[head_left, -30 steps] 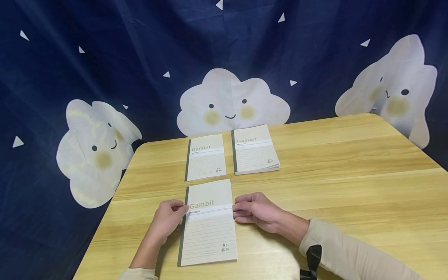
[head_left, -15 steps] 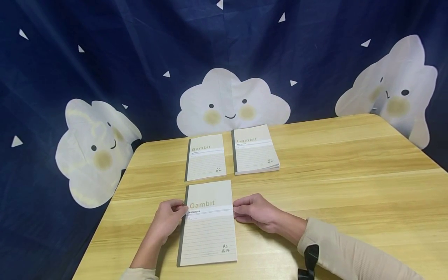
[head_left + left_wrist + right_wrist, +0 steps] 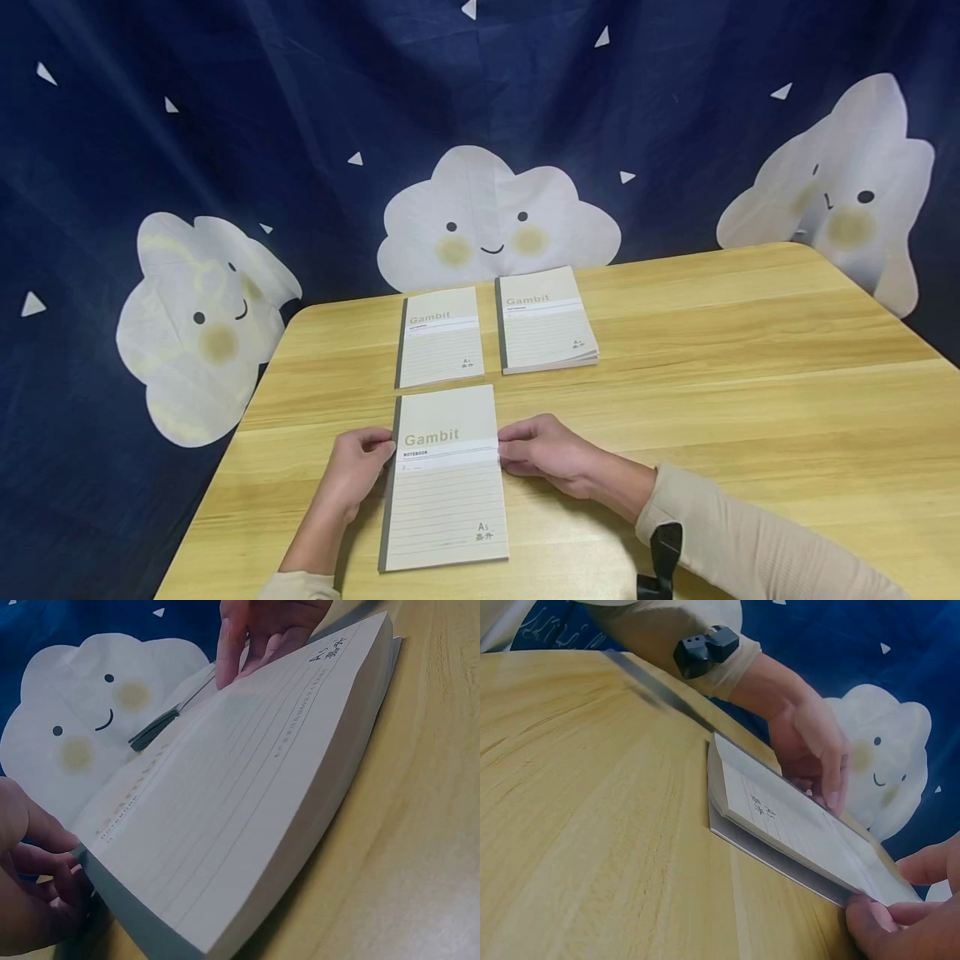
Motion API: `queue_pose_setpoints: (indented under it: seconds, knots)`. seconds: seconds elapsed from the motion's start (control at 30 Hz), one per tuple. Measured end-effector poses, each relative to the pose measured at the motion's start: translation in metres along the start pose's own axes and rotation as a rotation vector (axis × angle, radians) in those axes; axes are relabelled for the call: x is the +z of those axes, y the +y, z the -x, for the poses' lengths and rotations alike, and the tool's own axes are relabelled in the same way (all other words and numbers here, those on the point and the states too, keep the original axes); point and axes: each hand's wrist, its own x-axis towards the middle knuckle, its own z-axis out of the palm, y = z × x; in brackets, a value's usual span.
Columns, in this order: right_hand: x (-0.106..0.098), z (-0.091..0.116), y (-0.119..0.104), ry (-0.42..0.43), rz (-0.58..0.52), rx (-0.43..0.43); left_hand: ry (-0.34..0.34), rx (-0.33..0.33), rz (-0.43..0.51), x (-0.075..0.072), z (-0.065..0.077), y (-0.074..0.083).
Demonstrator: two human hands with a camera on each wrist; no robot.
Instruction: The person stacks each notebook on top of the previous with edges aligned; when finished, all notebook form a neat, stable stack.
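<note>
A cream Gambit notebook (image 3: 450,500) with a dark spine lies near the table's front. My left hand (image 3: 351,473) holds its spine edge, thumb tip right at the cover's border and the other fingers curled beside it. Opposite, my right hand (image 3: 551,457) pinches the right edge between thumb and fingers. In the right wrist view a second layer (image 3: 780,864) shows beneath the top cover, slightly offset, with a dark gap between. Seen from the left wrist, the notebook's thick page block (image 3: 315,847) faces the camera.
Two more Gambit notebooks lie behind, one at the back left (image 3: 442,342) and a thicker one or pile at the back right (image 3: 547,325) with lifted corner pages. The wooden table (image 3: 750,367) meets a dark blue curtain (image 3: 322,75) printed with clouds.
My left thumb has slid off the cover to the spine edge. The front notebook's top edges have come closer into line; my right hand has barely moved. The back notebooks stay put.
</note>
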Motion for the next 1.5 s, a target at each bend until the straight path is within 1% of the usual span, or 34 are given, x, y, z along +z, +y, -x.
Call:
queue_pose_setpoints:
  seconds: [0.17,0.23,0.37,0.53,0.83,0.97,1.17,1.33,1.5]
  knots:
    - [0.0006,-0.0001,-0.0002,0.006,0.003,0.000,0.018,0.007,0.012,0.0014,-0.0020,-0.0032]
    - [0.0006,-0.0003,0.0000,0.007,0.007,-0.001,0.018,0.010,0.031,0.0015,-0.0027,-0.0041]
    - [0.0004,-0.0001,0.0009,0.017,0.010,-0.004,-0.005,0.007,0.085,0.0005,-0.0037,-0.0051]
    - [0.0003,0.0010,0.0015,0.032,0.014,-0.009,-0.028,-0.018,0.146,-0.0002,-0.0048,-0.0052]
    - [0.0009,-0.0011,0.0018,0.046,0.045,-0.006,-0.030,-0.036,0.182,0.0004,-0.0027,-0.0040]
    - [0.0010,-0.0019,0.0022,0.051,0.058,-0.022,-0.031,-0.038,0.187,-0.0001,-0.0024,-0.0044]
    - [0.0008,-0.0026,0.0014,0.087,0.123,-0.057,-0.029,-0.041,0.213,-0.0007,-0.0032,-0.0060]
    - [0.0015,-0.0017,0.0006,0.119,0.182,-0.083,-0.041,-0.046,0.258,-0.0010,-0.0041,-0.0077]
    - [0.0011,-0.0028,-0.0001,0.160,0.183,-0.069,-0.058,-0.056,0.320,-0.0007,-0.0037,-0.0066]
